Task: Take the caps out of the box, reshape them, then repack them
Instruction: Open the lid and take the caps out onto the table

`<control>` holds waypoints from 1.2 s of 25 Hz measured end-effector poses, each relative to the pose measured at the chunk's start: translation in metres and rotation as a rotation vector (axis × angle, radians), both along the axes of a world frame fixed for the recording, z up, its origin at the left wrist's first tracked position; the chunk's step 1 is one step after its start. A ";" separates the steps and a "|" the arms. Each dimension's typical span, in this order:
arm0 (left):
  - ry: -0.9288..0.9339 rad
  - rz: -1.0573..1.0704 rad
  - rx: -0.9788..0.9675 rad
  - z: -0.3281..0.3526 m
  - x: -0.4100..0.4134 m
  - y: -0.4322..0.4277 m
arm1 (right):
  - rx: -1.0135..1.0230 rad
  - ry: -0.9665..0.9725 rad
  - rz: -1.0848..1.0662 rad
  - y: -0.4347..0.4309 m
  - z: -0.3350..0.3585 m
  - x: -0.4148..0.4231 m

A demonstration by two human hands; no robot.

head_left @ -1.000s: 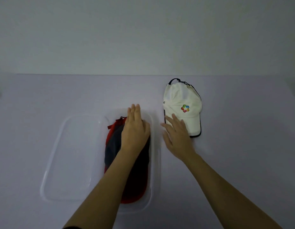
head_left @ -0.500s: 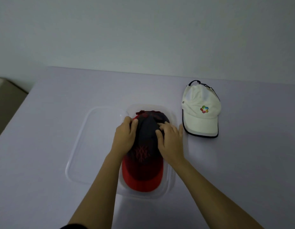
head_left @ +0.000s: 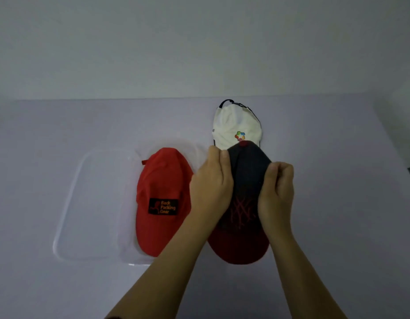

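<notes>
- Your left hand (head_left: 211,180) and right hand (head_left: 277,187) both clamp the dark cap (head_left: 244,180) at the crown sides; it sits to the right of the box (head_left: 68,203), over the bench (head_left: 61,291).
- Can't tell if the cap rests on the bench or is lifted.
- Step looks like take-out into reshape: keep grips even on both sides, push the crown round, don't crease the brim.
- Set it down clear of the white cap (head_left: 234,125); its far edge overlaps that cap in this view.
- Dark cap: navy crown, red top button, red stitched logo, dark red brim toward you.
- Red cap (head_left: 162,192) lies in the box's right half, black patch up, not yet taken out.
</notes>
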State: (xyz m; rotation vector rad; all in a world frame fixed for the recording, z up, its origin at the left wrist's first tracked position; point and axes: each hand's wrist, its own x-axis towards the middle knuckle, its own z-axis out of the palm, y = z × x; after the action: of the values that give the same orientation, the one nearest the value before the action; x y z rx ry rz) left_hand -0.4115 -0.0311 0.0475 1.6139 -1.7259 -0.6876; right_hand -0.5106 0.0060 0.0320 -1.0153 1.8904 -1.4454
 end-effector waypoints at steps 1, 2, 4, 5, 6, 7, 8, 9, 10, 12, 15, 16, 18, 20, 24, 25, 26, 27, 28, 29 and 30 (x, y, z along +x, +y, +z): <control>-0.022 -0.019 0.084 -0.020 -0.013 0.002 | 0.102 -0.019 -0.018 0.005 -0.015 -0.010; -0.031 -0.031 0.148 -0.042 -0.024 0.004 | 0.193 -0.034 -0.025 0.009 -0.033 -0.019; -0.068 -0.049 0.218 -0.083 -0.035 0.007 | 0.297 -0.028 -0.026 0.014 -0.070 -0.030; -0.094 -0.063 0.239 -0.098 -0.037 0.009 | 0.324 -0.010 -0.026 0.014 -0.086 -0.035; -0.114 -0.077 0.261 -0.109 -0.039 0.010 | 0.340 0.007 -0.029 0.013 -0.099 -0.038; -0.133 -0.087 0.280 -0.114 -0.040 0.010 | 0.349 0.021 -0.029 0.012 -0.108 -0.039; -0.149 -0.090 0.281 -0.115 -0.041 0.009 | 0.354 0.045 -0.024 0.012 -0.113 -0.040; -0.142 -0.085 0.245 -0.112 -0.041 0.008 | 0.354 0.092 -0.024 0.010 -0.115 -0.040; -0.108 -0.073 0.167 -0.107 -0.040 0.009 | 0.334 0.158 -0.027 0.010 -0.113 -0.039; -0.024 -0.034 -0.001 -0.090 -0.030 0.007 | 0.192 0.304 -0.018 0.009 -0.099 -0.031; 0.035 0.141 -0.115 -0.067 0.010 -0.010 | -0.041 0.378 0.120 0.000 -0.076 -0.001; 0.028 0.215 -0.132 -0.065 0.027 -0.017 | -0.057 0.373 0.194 -0.003 -0.074 0.013; -0.040 0.323 -0.128 -0.069 0.060 -0.027 | -0.005 0.360 0.366 -0.007 -0.075 0.045; -0.096 0.363 -0.003 -0.083 0.092 -0.030 | 0.120 0.395 0.497 -0.008 -0.085 0.076; -0.083 0.300 0.302 -0.113 0.132 -0.025 | 0.355 0.349 0.505 -0.004 -0.106 0.110; -0.072 0.275 0.344 -0.118 0.136 -0.026 | 0.362 0.314 0.500 -0.004 -0.109 0.113; -0.062 0.256 0.357 -0.119 0.138 -0.026 | 0.361 0.290 0.495 -0.004 -0.110 0.114; -0.049 0.246 0.349 -0.119 0.139 -0.027 | 0.364 0.287 0.489 -0.004 -0.110 0.114; -0.034 0.244 0.333 -0.116 0.140 -0.028 | 0.374 0.312 0.484 -0.005 -0.110 0.114; -0.016 0.243 0.325 -0.112 0.142 -0.028 | 0.384 0.357 0.477 -0.005 -0.108 0.115; -0.005 0.240 0.311 -0.106 0.143 -0.027 | 0.377 0.402 0.470 -0.004 -0.105 0.115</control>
State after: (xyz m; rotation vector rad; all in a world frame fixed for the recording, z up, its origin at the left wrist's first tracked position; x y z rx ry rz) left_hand -0.2681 -0.0578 -0.0590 1.9954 -1.4477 -0.8641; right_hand -0.3954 0.0024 -0.0734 -1.5050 1.9093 -0.6225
